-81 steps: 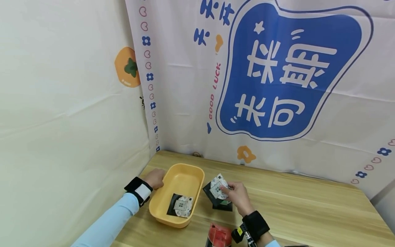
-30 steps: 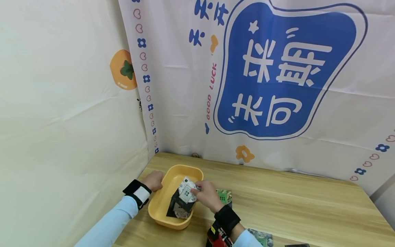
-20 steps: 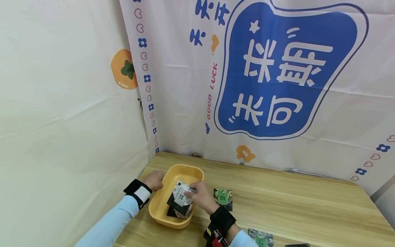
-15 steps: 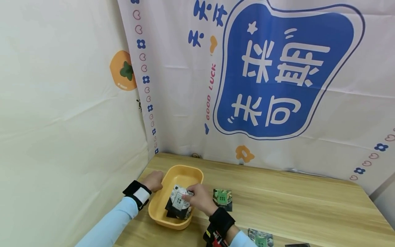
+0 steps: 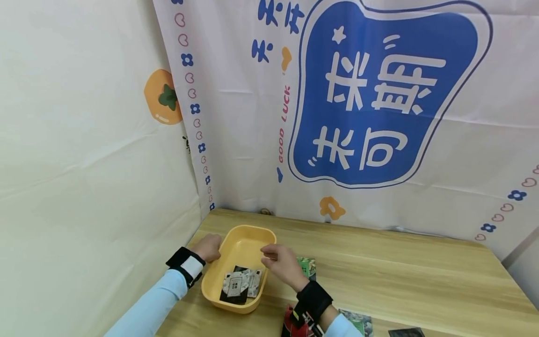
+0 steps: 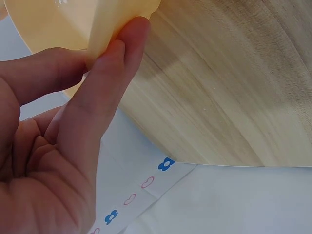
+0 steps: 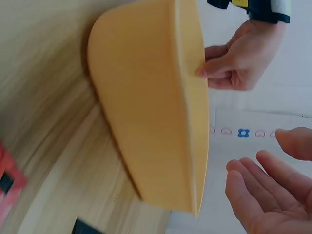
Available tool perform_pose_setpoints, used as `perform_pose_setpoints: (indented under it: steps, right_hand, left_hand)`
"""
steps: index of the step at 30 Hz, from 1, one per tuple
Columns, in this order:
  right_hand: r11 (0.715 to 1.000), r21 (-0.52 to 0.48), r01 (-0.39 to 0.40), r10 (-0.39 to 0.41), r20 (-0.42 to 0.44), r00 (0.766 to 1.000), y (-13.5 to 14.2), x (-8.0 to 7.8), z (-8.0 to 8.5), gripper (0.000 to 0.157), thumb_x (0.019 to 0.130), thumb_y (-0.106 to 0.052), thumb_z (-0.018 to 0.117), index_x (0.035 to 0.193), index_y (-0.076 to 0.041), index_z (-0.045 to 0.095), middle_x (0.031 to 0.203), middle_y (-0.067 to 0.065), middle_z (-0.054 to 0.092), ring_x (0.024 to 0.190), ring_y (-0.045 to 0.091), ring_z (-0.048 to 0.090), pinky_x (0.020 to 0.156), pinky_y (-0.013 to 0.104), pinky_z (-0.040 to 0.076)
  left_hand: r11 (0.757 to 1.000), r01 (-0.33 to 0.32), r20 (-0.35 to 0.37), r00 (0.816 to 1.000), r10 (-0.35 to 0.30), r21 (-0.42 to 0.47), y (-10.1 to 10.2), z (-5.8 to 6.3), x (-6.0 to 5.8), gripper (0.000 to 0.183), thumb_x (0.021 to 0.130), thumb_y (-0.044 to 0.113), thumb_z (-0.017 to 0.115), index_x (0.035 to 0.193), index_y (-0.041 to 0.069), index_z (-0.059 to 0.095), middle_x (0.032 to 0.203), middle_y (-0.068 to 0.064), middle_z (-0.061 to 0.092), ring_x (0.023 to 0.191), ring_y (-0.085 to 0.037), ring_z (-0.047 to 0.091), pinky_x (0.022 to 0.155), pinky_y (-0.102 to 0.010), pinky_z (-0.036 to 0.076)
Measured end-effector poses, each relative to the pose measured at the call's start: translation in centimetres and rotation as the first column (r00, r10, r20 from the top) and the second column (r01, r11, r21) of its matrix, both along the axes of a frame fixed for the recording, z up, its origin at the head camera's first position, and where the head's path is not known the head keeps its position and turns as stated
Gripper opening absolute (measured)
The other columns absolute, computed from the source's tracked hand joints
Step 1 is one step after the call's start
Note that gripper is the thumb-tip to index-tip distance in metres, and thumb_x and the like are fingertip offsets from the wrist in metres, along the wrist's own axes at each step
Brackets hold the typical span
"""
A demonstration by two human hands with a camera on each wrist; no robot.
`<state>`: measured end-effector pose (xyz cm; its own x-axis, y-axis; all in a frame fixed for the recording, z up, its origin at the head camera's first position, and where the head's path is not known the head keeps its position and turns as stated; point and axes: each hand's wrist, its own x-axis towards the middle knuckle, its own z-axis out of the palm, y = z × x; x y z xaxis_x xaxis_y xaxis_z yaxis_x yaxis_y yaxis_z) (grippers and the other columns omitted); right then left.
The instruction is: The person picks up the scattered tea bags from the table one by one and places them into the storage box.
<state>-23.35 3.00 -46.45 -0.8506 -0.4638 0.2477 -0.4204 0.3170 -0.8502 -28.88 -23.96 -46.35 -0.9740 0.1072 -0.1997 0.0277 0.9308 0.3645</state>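
Observation:
My left hand [image 5: 209, 247] pinches the left rim of a yellow plastic tub [image 5: 245, 250] on the table. Up close in the left wrist view, thumb and fingertips [image 6: 134, 34] press the rim from both sides. Inside the tub's near half lie two flat black-and-white printed packets, the upper packet [image 5: 235, 284] overlapping the lower packet [image 5: 254, 283]. Just past the right rim hovers my right hand [image 5: 281, 266], holding nothing. In the right wrist view the same hand [image 7: 268, 190] has its thumb spread from loosely bent fingers, apart from the tub's outer wall [image 7: 141, 97].
Right of the tub lies a green-and-black packet [image 5: 310, 267], partly behind my right hand. A red packet [image 5: 290, 323] sits under the right wrist. Nearer the front edge are another green packet [image 5: 358, 320] and a dark packet [image 5: 406, 332]. A printed cloth [image 5: 248, 187] hangs behind the table.
My right hand carried a black-and-white packet left into the tub, laid it over the other packet, let go and drew back rightward. The left hand stayed at the rim.

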Motion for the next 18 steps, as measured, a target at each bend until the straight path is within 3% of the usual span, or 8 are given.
perform_pose_setpoints:
  steps: [8, 13, 17, 18]
  right_hand:
    - [0.998, 0.004, 0.061, -0.061, -0.008, 0.998, 2.2, -1.2, -0.5, 0.031, 0.095, 0.002, 0.056, 0.125, 0.007, 0.061, 0.124, 0.027, 0.063, 0.114, 0.042, 0.063, 0.094, 0.043, 0.055]
    - [0.995, 0.003, 0.103, -0.103, 0.059, 0.993, 3.5, -1.7, -1.0, 0.038, 0.093, 0.002, 0.056, 0.130, 0.009, 0.056, 0.132, 0.031, 0.057, 0.120, 0.048, 0.057, 0.094, 0.045, 0.055]
    - [0.985, 0.090, 0.147, -0.151, 0.039, 0.988, 4.5, -2.2, -1.5, 0.041, 0.090, 0.003, 0.060, 0.130, 0.007, 0.057, 0.131, 0.030, 0.058, 0.120, 0.048, 0.056, 0.093, 0.047, 0.054]
    - [0.979, 0.122, 0.161, -0.165, 0.028, 0.986, 4.7, -2.3, -1.6, 0.041, 0.089, 0.003, 0.061, 0.129, 0.007, 0.058, 0.130, 0.029, 0.059, 0.111, 0.046, 0.061, 0.089, 0.045, 0.055]
  left_hand:
    - [1.000, 0.002, -0.018, 1.000, -0.003, -0.019, 0.0, 0.0, -0.1, 0.022, 0.076, -0.013, 0.061, 0.068, 0.006, 0.053, 0.058, -0.002, 0.050, 0.049, -0.014, 0.051, 0.044, -0.020, 0.038]
    - [1.000, 0.001, -0.015, 1.000, -0.001, -0.016, 0.0, 0.0, -0.1, 0.021, 0.076, -0.013, 0.061, 0.069, 0.006, 0.054, 0.059, -0.002, 0.051, 0.050, -0.014, 0.052, 0.044, -0.020, 0.039]
    - [1.000, -0.012, 0.001, 1.000, 0.012, -0.016, 0.0, 0.1, 0.0, 0.020, 0.077, -0.012, 0.061, 0.071, 0.006, 0.054, 0.061, -0.003, 0.053, 0.052, -0.015, 0.053, 0.046, -0.020, 0.041]
    - [1.000, -0.014, 0.004, 1.000, 0.014, -0.017, 0.0, 0.1, 0.0, 0.020, 0.077, -0.012, 0.061, 0.071, 0.006, 0.055, 0.061, -0.003, 0.054, 0.052, -0.015, 0.054, 0.046, -0.020, 0.041]
